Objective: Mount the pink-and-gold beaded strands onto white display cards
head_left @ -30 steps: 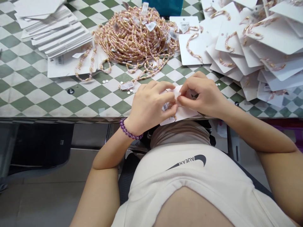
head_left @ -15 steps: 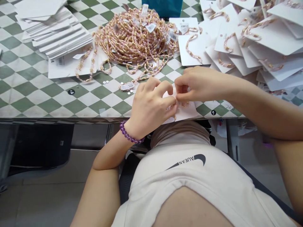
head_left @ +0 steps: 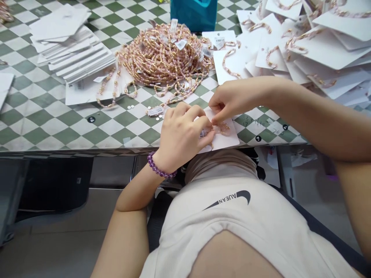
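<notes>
A white display card (head_left: 224, 137) lies at the table's front edge, with a pink-and-gold beaded bracelet (head_left: 223, 128) on it. My left hand (head_left: 181, 135), a purple bead bracelet (head_left: 159, 166) on its wrist, pinches the card's left part. My right hand (head_left: 232, 101) reaches in from the right, its fingertips pinching at the card's top near the beads. The fingers hide part of the bracelet. A price-tagged bead strand (head_left: 155, 111) lies just left of my left hand.
A large heap of pink-and-gold bead strands (head_left: 165, 54) lies behind my hands. Stacked white cards (head_left: 75, 54) are at back left, and bracelet-bearing cards (head_left: 319, 50) overlap at right. Small white round stickers (head_left: 130, 107) dot the checkered table top (head_left: 95, 135). A teal bag (head_left: 194, 13) stands beyond.
My right forearm has swung up and right, now lying across the table. Cards once at the front right have gone from there. The card between my hands has shifted slightly up.
</notes>
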The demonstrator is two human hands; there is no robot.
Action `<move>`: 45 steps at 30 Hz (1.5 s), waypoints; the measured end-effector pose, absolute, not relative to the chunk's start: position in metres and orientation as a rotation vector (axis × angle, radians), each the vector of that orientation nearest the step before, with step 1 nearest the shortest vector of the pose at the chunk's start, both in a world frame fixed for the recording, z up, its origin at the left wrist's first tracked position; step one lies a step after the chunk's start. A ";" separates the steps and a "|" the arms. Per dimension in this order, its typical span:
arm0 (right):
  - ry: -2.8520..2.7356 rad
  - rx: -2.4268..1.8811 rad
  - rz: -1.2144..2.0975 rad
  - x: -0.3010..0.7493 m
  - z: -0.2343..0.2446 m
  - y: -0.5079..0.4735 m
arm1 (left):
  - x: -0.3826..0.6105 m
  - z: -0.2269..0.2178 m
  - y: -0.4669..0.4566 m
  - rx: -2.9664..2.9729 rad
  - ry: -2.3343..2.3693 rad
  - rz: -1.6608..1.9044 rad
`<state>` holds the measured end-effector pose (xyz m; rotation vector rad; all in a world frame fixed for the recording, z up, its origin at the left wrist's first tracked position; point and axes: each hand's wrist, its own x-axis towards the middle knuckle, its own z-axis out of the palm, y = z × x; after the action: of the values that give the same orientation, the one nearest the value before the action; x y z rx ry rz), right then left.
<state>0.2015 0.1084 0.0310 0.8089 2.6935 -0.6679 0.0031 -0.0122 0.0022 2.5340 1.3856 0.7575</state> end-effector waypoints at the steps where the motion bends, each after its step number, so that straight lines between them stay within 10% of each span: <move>1: 2.670 0.880 -0.670 0.201 0.034 0.103 | 0.003 0.002 -0.012 2.551 1.372 0.760; 16: 3.160 1.317 0.261 0.210 0.010 -0.019 | -0.010 0.002 -0.002 2.209 1.182 0.885; 45: 3.308 1.464 0.735 0.220 -0.017 -0.051 | -0.011 0.003 0.001 2.147 1.171 1.016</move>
<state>0.2202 -0.0514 -0.0173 1.4642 3.3082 0.7353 -0.0114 0.0012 0.0033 2.1465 1.1709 1.0157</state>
